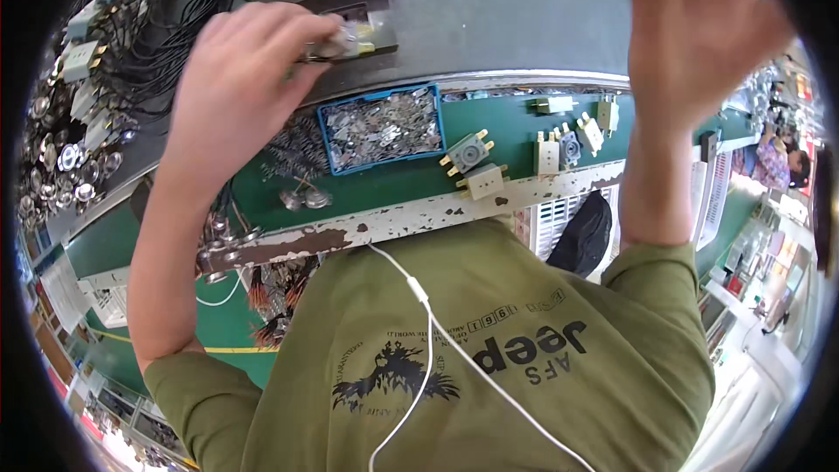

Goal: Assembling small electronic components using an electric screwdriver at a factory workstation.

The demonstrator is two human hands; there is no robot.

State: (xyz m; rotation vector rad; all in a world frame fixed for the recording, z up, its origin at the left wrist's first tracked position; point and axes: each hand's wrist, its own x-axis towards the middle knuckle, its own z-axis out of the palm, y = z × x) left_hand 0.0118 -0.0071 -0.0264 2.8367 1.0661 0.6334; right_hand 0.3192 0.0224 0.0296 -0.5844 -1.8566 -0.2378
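Observation:
My left hand point(236, 79) is closed in a pinch at the dark fixture on the grey bench. Between thumb and fingers is a small shiny part point(345, 38), partly hidden by the fingertips and blurred. Its tip lies over the fixture's front plate point(381, 39). My right hand point(703, 31) is raised at the upper right, fingers stretched out and holding nothing; motion smears it. On the green strip nearer me, a blue tray point(441, 109) holds many small metal pieces. Right of it lie several pale plug-like blocks with brass prongs, among them a grey one with a round face point(469, 152).
Black cables point(166, 44) with pale connector blocks point(81, 61) pile up at the left, above many round metal parts point(70, 157). A worn white rail point(419, 217) edges the bench before me. A white earphone cord point(419, 290) hangs down my shirt.

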